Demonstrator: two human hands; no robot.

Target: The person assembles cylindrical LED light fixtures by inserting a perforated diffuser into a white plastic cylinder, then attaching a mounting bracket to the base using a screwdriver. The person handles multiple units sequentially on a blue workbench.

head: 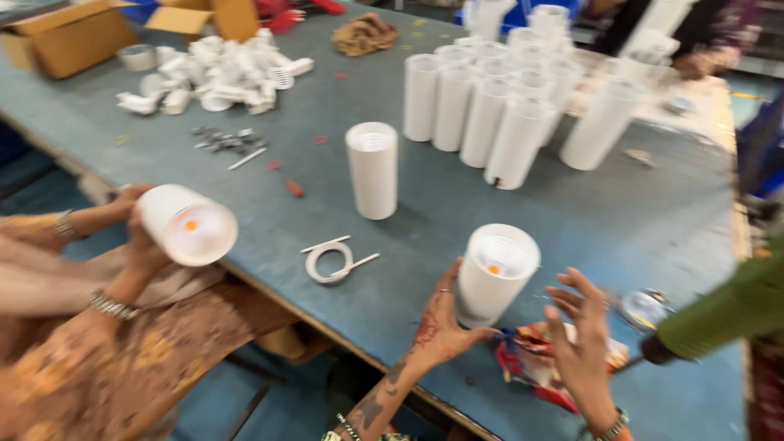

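My left hand (pixel 441 325) grips the side of a white cylindrical lamp housing (pixel 496 273) that stands on the blue-grey table (pixel 457 204) near its front edge; an orange dot shows inside its open top. Just right of the housing, my right hand (pixel 581 347) hovers with fingers spread and holds nothing. It is above a red and white packet (pixel 527 363). A white ring with a short strip (pixel 331 260) lies on the table to the left.
At the left a co-worker's hands (pixel 135 245) hold another white housing (pixel 189 225). One housing (pixel 372 167) stands alone mid-table, several more (pixel 490 106) cluster behind. Small white parts (pixel 216 75), cardboard boxes (pixel 69 37) and screws (pixel 224 140) sit far left. A green object (pixel 723 314) juts in from the right.
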